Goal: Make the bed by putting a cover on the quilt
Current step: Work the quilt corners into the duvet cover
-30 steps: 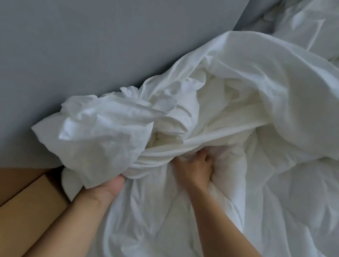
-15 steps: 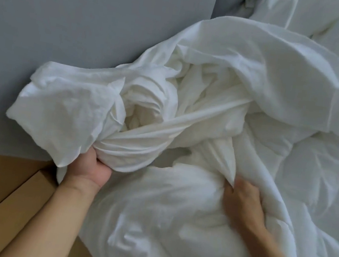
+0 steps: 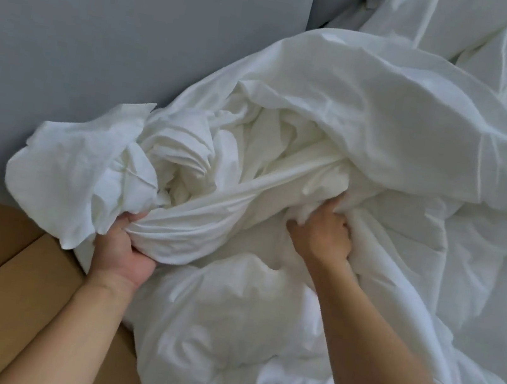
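Cover [image 3: 81,178] bunched in left hand [image 3: 122,254]; right hand [image 3: 319,232] clutches quilt [image 3: 225,320].

- No text, label, brand, number or sign is showing readably on the cover [image 3: 390,114], on the quilt [image 3: 241,322], or anywhere else in view.
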A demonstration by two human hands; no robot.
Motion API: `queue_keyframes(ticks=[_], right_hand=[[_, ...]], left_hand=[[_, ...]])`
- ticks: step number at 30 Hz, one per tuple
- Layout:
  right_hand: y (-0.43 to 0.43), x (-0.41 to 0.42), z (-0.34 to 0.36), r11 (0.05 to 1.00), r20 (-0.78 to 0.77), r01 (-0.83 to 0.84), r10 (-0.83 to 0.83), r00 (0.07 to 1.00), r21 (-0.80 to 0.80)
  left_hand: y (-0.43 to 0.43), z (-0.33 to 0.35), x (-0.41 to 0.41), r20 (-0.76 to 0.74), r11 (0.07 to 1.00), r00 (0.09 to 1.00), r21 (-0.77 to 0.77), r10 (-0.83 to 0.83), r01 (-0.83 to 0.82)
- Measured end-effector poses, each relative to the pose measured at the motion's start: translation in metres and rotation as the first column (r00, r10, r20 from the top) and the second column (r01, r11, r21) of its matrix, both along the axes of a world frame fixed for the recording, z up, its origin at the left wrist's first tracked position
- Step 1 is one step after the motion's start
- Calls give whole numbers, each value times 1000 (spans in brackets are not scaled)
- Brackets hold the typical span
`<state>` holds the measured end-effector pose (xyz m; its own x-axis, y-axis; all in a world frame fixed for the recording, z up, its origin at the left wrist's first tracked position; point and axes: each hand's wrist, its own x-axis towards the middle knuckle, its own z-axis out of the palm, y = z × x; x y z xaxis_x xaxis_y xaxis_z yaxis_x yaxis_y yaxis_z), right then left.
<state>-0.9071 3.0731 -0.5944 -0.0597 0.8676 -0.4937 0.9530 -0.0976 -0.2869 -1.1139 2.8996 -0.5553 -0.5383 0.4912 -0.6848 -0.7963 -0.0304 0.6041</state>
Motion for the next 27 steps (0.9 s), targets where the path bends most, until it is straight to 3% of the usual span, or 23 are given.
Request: queue_keyframes(ticks=[2,6,7,9,10,11,14,16,18,20,21,25,27], right_hand=[[10,9,-7,999,19,-44,44,999,-19],[10,58,32,994,-372,92,-106,922,-57],[11,79,46,979,-473,171,-202,858,-107],[18,122,82,871,-600,386,-490,632,-304],[26,141,99,818,-625,415,-573,531,-398],[34,151,116,806,-632,379,-592,500,-455],[64,119,150,896,-684,217,-437,584,-388],[76,55,150,958,-692,0,-207,692,-287],[80,-6,116,949,-510,-265,144,848,-173],[73,-45,67,894,-134,-443,432,892,-71],[64,-57,50,892,-68,-450,448,892,-33],[44,-55,16,913,-163,-403,408,898,66],[48,-32,4,893,-10,-451,451,893,9]], left_hand=[[0,-3,1,-1,998,999,-11,54,-54],[3,-6,-2,-37,999,998,-15,41,-42],[5,-6,-2,-48,999,998,-14,28,-29],[5,-9,-5,-49,999,999,-26,17,-18],[3,-11,-6,-44,999,999,-40,4,-6],[0,-13,-5,-25,999,1000,-49,-15,14],[-7,-13,4,6,995,996,-13,-94,94],[-14,-16,5,-8,998,998,13,-56,56],[-20,-24,0,66,995,998,90,24,-30],[-23,-30,1,70,995,996,85,47,-53],[-22,-31,4,32,998,999,52,18,-19],[-15,-29,12,46,998,999,62,-19,16],[-16,-31,9,103,998,995,56,9,-15]])
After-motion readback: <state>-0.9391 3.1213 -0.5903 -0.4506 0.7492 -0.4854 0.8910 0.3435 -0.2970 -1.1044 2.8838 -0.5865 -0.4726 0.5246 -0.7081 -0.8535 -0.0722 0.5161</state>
